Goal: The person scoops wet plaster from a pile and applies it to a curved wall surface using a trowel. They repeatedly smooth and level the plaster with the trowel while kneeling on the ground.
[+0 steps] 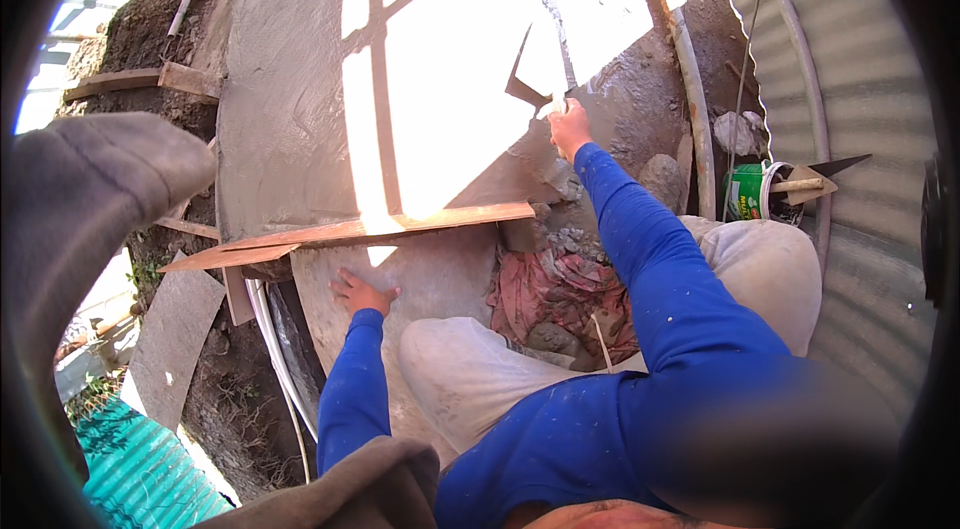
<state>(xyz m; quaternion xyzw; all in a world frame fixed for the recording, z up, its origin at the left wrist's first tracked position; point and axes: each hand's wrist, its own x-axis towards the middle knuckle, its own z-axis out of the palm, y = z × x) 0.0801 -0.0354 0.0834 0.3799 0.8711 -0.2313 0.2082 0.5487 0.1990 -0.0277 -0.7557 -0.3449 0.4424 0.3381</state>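
Note:
My right hand [569, 129] is closed on the handle of a trowel [525, 81], whose blade is against the wet grey cement surface [275, 99], at the edge between strong sunlight and shade. My left hand [362, 291] rests with fingers spread on a pale, dusty slab [330, 349] just below a long wooden plank [250, 251] that lies along the cement's near edge. A crumpled, dirty reddish cloth [530, 289] with lumps of cement lies between that slab and my right arm, beside my bent knees.
Corrugated metal sheeting [860, 109] stands at right, with a pipe [700, 129] and a green bucket [745, 191] holding tools. Dug soil, boards [120, 82] and white conduits [270, 339] line the left side. A green corrugated sheet [140, 459] lies lower left.

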